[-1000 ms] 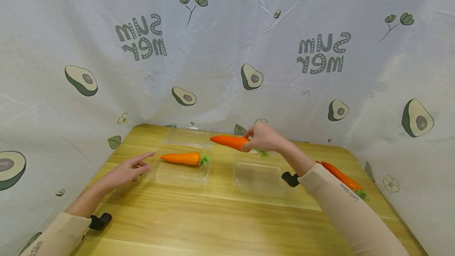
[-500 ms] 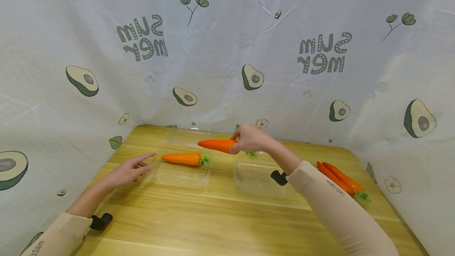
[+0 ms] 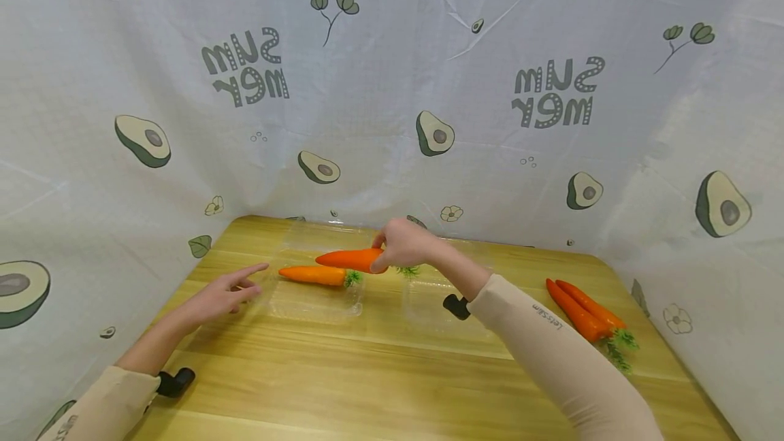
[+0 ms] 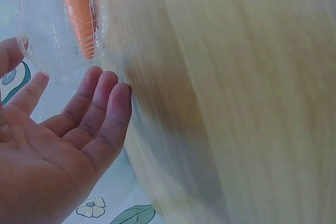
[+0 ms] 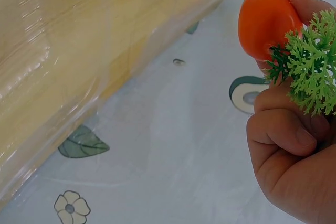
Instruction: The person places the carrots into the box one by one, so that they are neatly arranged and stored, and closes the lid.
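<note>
My right hand (image 3: 405, 245) grips an orange-red carrot (image 3: 348, 260) near its leafy end, in the air above the left clear plastic box. Green fronds (image 5: 317, 66) spread beside the curled fingers in the right wrist view. Under it, a lighter orange carrot (image 3: 312, 275) lies in that clear plastic box (image 3: 315, 308), its tip pointing left. Beside the box's left wall is my left hand (image 3: 216, 297), fingers extended and holding nothing. The left wrist view shows this palm (image 4: 52, 156) turned up near the box and the carrot tip (image 4: 79, 19).
A second clear plastic box (image 3: 441, 318) stands right of the first, partly behind my right arm. Two red-orange carrots (image 3: 578, 312) with green tops lie at the table's right. A printed curtain (image 3: 380, 87) hangs behind the wooden table (image 3: 343, 386).
My right hand has carried the carrot leftward and slightly down, from beside the left box to over it. The left hand has stayed almost still.
</note>
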The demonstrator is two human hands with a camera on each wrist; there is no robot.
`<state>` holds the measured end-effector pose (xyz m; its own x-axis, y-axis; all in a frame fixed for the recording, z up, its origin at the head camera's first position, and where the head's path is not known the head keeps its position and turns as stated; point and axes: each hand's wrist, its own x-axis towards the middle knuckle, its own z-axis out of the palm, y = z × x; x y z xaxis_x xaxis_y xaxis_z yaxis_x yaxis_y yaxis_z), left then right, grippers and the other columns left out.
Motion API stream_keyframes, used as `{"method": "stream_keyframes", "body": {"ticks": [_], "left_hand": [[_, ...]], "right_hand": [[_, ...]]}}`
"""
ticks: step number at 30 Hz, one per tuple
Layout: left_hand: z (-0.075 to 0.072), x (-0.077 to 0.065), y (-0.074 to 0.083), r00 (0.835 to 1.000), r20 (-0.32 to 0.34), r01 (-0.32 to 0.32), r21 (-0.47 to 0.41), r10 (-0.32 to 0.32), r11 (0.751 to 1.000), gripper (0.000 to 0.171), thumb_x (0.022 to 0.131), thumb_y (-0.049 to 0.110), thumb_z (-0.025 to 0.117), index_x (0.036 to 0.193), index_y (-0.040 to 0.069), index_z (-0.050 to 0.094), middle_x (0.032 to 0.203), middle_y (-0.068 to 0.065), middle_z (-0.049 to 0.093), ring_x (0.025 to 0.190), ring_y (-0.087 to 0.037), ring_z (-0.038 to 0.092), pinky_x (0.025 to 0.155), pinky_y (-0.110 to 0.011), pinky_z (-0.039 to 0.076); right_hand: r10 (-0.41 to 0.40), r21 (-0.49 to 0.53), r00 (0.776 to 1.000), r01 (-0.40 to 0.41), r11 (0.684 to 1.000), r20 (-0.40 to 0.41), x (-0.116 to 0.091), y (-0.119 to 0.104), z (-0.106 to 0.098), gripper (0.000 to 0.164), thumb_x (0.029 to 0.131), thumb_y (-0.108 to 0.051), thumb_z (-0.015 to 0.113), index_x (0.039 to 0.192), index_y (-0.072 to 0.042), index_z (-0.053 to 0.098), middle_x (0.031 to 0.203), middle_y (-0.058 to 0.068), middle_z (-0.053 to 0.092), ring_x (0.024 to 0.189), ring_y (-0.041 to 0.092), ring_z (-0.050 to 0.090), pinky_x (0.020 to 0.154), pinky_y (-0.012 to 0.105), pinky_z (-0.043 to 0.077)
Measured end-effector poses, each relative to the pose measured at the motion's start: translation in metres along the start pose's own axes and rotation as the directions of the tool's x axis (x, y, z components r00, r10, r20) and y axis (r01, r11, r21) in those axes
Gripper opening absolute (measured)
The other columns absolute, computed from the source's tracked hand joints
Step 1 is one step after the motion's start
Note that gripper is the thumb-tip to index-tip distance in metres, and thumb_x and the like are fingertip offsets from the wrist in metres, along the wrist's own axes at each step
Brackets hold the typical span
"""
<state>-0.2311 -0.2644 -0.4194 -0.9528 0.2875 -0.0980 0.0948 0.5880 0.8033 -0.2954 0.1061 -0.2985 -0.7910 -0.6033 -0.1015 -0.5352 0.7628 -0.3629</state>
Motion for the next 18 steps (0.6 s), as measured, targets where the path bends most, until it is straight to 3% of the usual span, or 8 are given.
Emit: {"method": "stream_keyframes", "body": {"ticks": [4,18], "left_hand": [[0.0,0.0,0.0,1.0,-0.003,-0.002,0.0,0.002,1.0,0.06,0.105,0.03,0.054,0.159,0.014,0.033,0.131,-0.027,0.055,0.095,-0.026,0.055,0.071,-0.035,0.048],[-0.001,-0.001,0.0,1.0,0.014,0.022,-0.045,-0.021,0.999,0.061,0.105,0.032,0.055,0.159,0.018,0.032,0.131,-0.025,0.053,0.077,-0.024,0.05,0.06,-0.03,0.041]], "right_hand": [[-0.031,-0.008,0.999,0.031,0.999,0.014,0.006,-0.007,0.005,0.027,0.078,-0.027,0.081,0.099,-0.008,0.078,0.084,-0.003,0.071,0.066,0.013,0.055,0.064,0.027,0.047],[-0.086,-0.05,0.994,0.089,0.995,0.06,0.027,-0.031,0.021,0.032,0.08,-0.029,0.081,0.104,-0.008,0.079,0.094,0.0,0.074,0.069,0.012,0.057,0.068,0.026,0.05]]}}
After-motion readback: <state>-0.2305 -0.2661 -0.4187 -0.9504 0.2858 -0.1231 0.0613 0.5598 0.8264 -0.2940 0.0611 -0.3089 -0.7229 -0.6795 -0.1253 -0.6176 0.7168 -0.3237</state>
